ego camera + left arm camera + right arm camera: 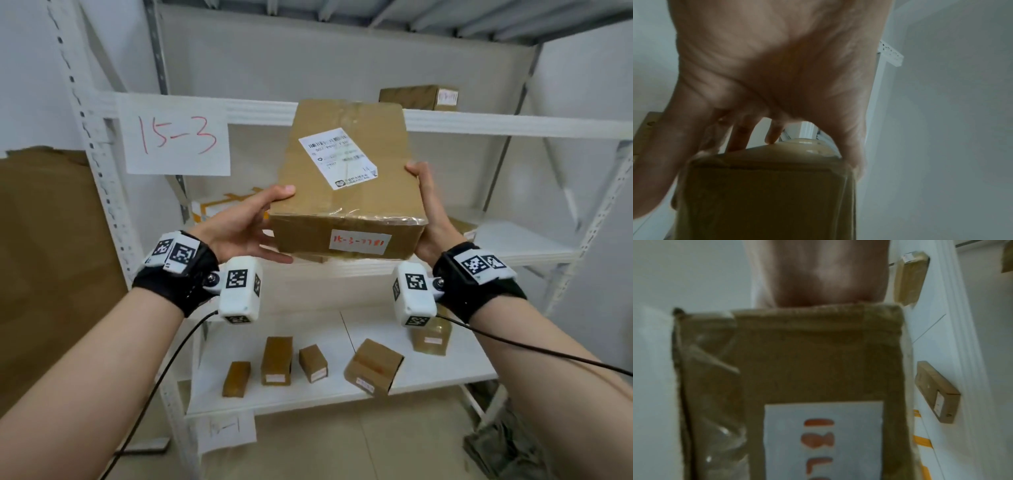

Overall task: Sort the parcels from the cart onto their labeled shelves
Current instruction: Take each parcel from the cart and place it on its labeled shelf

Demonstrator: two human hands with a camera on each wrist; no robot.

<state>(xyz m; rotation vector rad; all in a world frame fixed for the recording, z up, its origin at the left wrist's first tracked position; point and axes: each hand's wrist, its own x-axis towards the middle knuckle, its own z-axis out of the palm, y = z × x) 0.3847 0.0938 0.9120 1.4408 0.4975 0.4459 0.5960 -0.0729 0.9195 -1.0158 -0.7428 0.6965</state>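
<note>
1. A brown taped cardboard parcel [346, 178] sits between the left hand [239, 228] and the right hand [433, 219], in front of the white metal shelving unit [513, 125].
2. A white paper sign marked 15-3 [177, 135] hangs at the left end of the upper shelf's front edge.
3. A brown cardboard box [419, 97] lies on the upper shelf, toward its rear right.
4. Five small brown cardboard boxes [276, 359] stand on the bottom shelf, along its front edge.
5. A white paper sign marked 15-1 [226, 430] hangs under that shelf's front left corner.

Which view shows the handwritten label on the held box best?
The head view: the handwritten label sits whole on the box front. The right wrist view shows part of it, blurred and sideways; the left wrist view shows only bare cardboard.
</note>
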